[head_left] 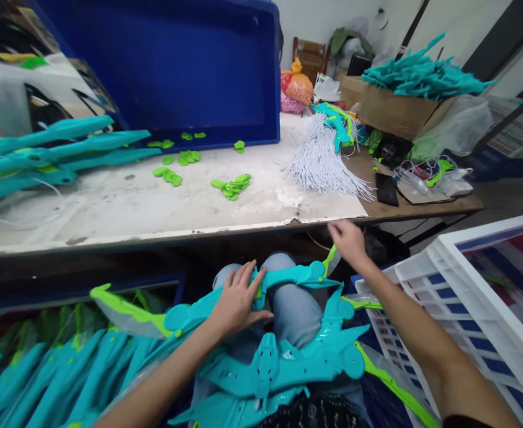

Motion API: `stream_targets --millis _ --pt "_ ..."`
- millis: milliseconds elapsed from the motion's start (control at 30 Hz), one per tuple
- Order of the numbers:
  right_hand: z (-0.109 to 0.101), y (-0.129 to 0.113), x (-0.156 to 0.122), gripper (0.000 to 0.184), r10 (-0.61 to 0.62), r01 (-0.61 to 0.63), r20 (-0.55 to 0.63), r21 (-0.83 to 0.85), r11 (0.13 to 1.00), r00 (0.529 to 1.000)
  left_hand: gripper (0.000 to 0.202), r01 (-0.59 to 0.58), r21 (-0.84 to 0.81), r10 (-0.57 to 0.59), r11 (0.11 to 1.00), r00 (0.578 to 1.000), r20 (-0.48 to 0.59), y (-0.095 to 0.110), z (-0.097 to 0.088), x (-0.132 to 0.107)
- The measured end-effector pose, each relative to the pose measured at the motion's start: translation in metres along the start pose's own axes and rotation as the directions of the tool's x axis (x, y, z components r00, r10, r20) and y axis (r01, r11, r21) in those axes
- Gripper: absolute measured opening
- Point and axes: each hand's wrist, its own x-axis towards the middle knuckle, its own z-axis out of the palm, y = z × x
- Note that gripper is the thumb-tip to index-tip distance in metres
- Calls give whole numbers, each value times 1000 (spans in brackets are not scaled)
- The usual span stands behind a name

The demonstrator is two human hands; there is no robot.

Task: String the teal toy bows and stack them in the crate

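Note:
A turquoise toy bow (295,274) with lime-green limbs lies across my knees. My left hand (239,297) is over its middle, fingers across the body and thumb on the near side, holding it. My right hand (347,241) is closed beside the tip of the bow's right green limb (330,260), just below the table edge. What its fingers pinch is hidden; a thin white cord shows near them. More turquoise bows (283,371) with green limbs lie on my lap, nearer to me.
A white table (176,208) holds small green pieces (232,187), a bundle of white cords (324,160) and stacked bows (43,151). A blue bin (190,71) stands behind. Bows (56,380) fill the lower left; a white crate (449,273) is right. A carton (390,110) holds turquoise parts.

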Motion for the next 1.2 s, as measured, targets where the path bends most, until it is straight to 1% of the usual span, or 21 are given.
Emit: stream_targets --millis 33,100,167,233,333,400,433,500,533,567,633,667,700,733,800,833,867,933,1000,1100,1200 --pt "-3 7 28 28 94 -97 -51 -63 993 994 83 0 46 0 999 1000 8 3 3 -3" --pt "-5 18 75 30 236 -243 -66 -151 958 970 70 24 94 -28 995 999 39 2 6 -4" --pt "-2 24 107 33 310 -310 -35 -199 930 950 63 44 77 -50 996 995 85 -4 2 -2" --pt "2 26 125 33 325 -319 -4 -209 924 946 61 46 -7 -45 999 991 123 -11 -10 3" --pt "3 27 132 29 333 -325 13 -191 926 943 50 71 -247 -19 967 978 208 -20 -38 11" --pt "-5 28 123 25 344 -335 20 -177 925 939 52 172 -424 -22 889 942 335 -26 -55 18" --pt "-12 28 113 21 349 -342 43 -119 932 936 56 233 -491 -12 839 911 412 -29 -62 23" --pt "-29 29 82 15 340 -368 177 155 917 923 61 349 -543 -1 764 842 539 -36 -67 31" --pt "-38 29 61 18 307 -389 268 347 853 913 63 390 -541 -13 745 819 574 -40 -66 35" --pt "-46 29 39 23 252 -415 354 526 743 901 66 417 -532 -40 737 812 582 -44 -64 38" --pt "-59 30 -7 32 183 -429 397 724 539 899 74 422 -497 -146 759 853 501 -49 -57 42" --pt "-63 32 -27 33 198 -418 369 765 490 908 77 395 -473 -201 787 890 409 -49 -53 43" --pt "-65 34 -45 33 245 -405 324 779 478 914 78 354 -442 -244 824 926 287 -47 -50 43" --pt "-64 37 -59 32 307 -398 273 773 495 912 74 304 -403 -265 863 952 151 -42 -49 43" --pt "-59 45 -80 30 432 -404 157 715 571 888 59 202 -352 -240 914 969 -66 -24 -46 44" --pt "-55 49 -87 30 476 -411 99 673 615 874 51 147 -365 -202 919 972 -117 -11 -44 46" --pt "-52 53 -92 29 501 -413 42 629 659 864 45 89 -403 -151 911 981 -124 4 -42 49" --pt "-48 60 -100 28 502 -401 -40 549 734 864 35 15 -535 -37 845 999 -31 39 -32 58" --pt "-48 64 -109 26 472 -386 -55 497 777 880 30 69 -690 52 721 987 153 74 -17 72" --pt "-49 68 -122 26 454 -390 -26 470 792 891 26 356 -823 109 443 890 443 120 10 97" --pt "-48 70 -134 26 457 -401 -11 461 792 889 19 600 -796 128 84 786 605 150 31 120"
